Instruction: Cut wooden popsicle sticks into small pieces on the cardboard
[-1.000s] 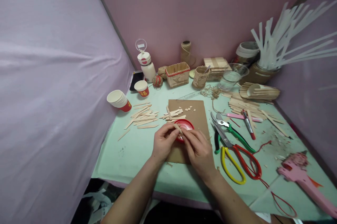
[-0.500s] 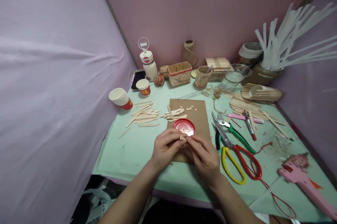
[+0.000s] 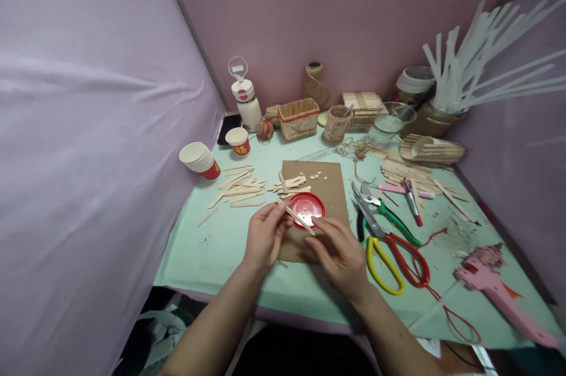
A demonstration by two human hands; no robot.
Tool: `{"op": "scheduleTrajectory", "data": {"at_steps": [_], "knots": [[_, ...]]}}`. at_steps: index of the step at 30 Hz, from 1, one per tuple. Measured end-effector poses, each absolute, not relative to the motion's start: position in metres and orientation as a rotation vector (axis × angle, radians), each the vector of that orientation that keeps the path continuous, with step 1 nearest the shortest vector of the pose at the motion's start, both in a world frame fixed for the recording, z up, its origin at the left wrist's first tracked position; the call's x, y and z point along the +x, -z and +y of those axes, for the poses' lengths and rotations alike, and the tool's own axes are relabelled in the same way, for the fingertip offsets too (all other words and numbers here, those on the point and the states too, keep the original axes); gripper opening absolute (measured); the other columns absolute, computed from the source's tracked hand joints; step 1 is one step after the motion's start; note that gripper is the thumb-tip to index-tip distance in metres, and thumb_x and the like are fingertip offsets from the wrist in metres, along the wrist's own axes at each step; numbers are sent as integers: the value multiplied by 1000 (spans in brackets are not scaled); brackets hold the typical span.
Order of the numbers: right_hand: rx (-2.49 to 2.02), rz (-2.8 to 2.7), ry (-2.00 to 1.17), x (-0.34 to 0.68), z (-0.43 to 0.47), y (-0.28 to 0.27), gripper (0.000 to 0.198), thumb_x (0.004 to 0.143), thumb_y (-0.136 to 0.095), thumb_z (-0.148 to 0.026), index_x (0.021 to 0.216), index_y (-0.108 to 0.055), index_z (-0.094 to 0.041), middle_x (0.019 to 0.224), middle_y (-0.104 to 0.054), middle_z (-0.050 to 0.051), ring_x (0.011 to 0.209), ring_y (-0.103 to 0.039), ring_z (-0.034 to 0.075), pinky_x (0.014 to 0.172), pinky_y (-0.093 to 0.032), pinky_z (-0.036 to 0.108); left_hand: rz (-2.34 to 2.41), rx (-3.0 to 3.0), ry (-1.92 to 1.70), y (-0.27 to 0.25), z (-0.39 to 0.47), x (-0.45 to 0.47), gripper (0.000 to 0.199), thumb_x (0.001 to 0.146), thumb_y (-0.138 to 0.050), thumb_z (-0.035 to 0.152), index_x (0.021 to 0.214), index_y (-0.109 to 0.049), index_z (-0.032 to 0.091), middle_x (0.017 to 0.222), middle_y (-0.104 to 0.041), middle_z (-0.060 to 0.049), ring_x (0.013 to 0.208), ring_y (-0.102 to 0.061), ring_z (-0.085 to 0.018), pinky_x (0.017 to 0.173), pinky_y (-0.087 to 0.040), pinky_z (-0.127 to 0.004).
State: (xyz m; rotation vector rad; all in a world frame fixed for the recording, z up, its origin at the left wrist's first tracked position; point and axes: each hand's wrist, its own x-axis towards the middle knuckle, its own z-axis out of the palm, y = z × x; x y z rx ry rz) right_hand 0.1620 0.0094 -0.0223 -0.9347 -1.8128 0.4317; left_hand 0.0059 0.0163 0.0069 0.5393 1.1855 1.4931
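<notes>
Left fingers (image 3: 273, 214): pinched on a wooden stick (image 3: 298, 218).
Stick: slanting over the red lid (image 3: 309, 205), between both hands.
Right fingers (image 3: 329, 228): slightly parted around its near end; contact unclear.
Scissors (image 3: 379, 232): on the tabletop (image 3: 212, 264), farther right.

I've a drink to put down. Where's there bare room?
The widest bare patch is on the table, front left, smudged, bordered by the loose sticks and the left hand. A smaller one lies between the single paper cup and the cardboard. The right is crowded with scissors, shears and a glue gun.
</notes>
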Motion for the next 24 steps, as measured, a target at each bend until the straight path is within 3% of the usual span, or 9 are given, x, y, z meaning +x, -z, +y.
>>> {"op": "scheduleTrajectory", "data": {"at_steps": [10,18,24], "knots": [[-889,-1810,-365,156,12,16,36,83,-63,-13,117,-61,-22,99,-67,9,93,-63,22,81,-53,39,984,202,-1476,-6,18,10,15,67,-78,23,75,-71,11,70,-66,1,58,-58,-3,54,-50,-8],[-786,-1862,-295,161,12,13,36,81,-62,-4,113,-64,-21,92,-66,9,85,-60,20,73,-53,36,1000,240,-1470,-7,12,15,22,65,-80,27,76,-71,11,70,-65,0,57,-57,-3,54,-50,-10],[-808,-1811,-449,161,12,17,32,82,-62,-6,110,-63,-21,95,-66,8,87,-62,19,76,-52,35,1031,332,-1503,-6,10,14,21,67,-79,29,76,-72,12,64,-63,1,55,-55,-4,54,-48,-12]]}}
